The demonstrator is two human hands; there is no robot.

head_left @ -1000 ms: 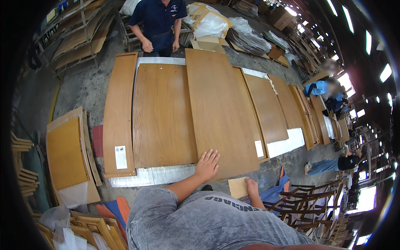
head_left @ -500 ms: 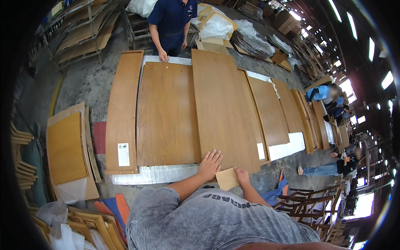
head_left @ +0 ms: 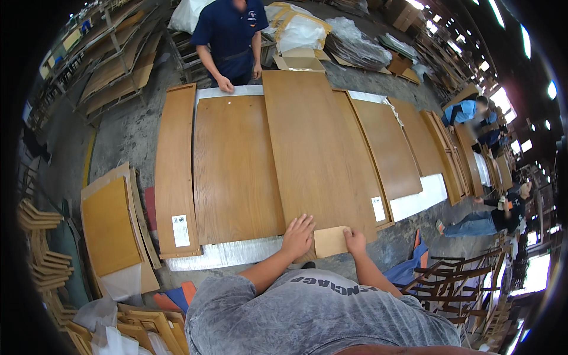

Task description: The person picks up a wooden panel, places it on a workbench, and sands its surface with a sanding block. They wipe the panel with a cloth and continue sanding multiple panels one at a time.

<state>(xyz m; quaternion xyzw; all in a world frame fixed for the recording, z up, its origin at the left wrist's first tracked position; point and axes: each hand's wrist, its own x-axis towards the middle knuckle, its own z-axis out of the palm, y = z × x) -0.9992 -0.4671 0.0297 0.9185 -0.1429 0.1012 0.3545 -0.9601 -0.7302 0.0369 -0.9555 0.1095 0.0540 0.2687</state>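
A long brown wooden panel (head_left: 307,154) lies in front of me on top of other panels, its near end toward my body. My left hand (head_left: 297,235) rests flat on its near left corner, fingers stretched out. My right hand (head_left: 354,241) pinches the right edge of a tan rectangular sheet of paper (head_left: 331,242), which lies against the panel's near edge between my hands. Left of it is a wide wooden panel (head_left: 236,171). Farther left stands a narrow board (head_left: 176,154) with a white label (head_left: 180,231).
Across the panels stands a person in a dark blue shirt (head_left: 231,29), one hand by the far edge. More panels (head_left: 384,145) continue to the right. Boards (head_left: 112,225) lean at the left, with wooden frames (head_left: 142,325) below. Dark wooden frames (head_left: 461,284) are stacked at the right.
The tan sheet and my right hand have moved a little up and right, and the sheet shows more squarely. My left hand stays on the panel. The whole view has shifted slightly.
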